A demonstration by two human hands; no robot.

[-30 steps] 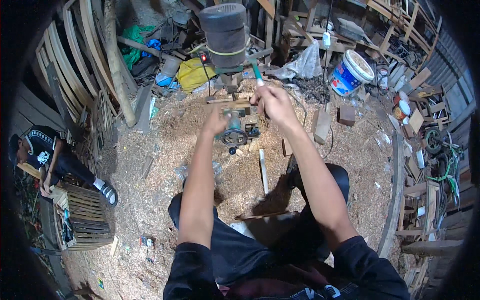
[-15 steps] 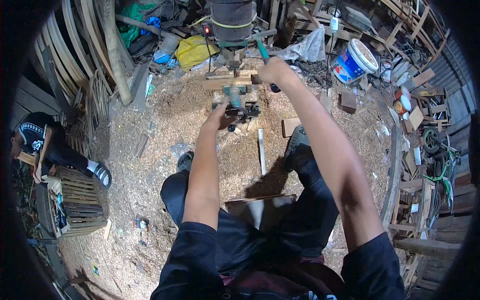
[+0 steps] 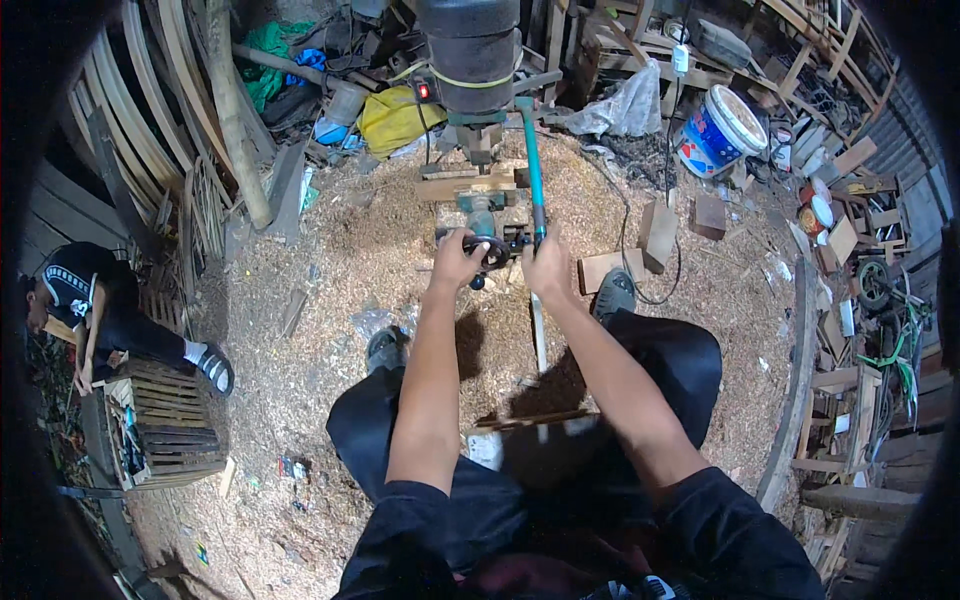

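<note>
the teal bar (image 3: 534, 165), likely stiff and hefty, is aptly held by its dark end in the right grip (image 3: 545, 265); the rigid-looking handwheel (image 3: 497, 261) is rim-clasped by the left grip (image 3: 458, 263).

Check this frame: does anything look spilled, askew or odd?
Wood shavings lie strewn all around the handwheel, looking spilled and unswept. A dark cord loops loosely across them beside the right shoe, an untidy spot underfoot.
</note>
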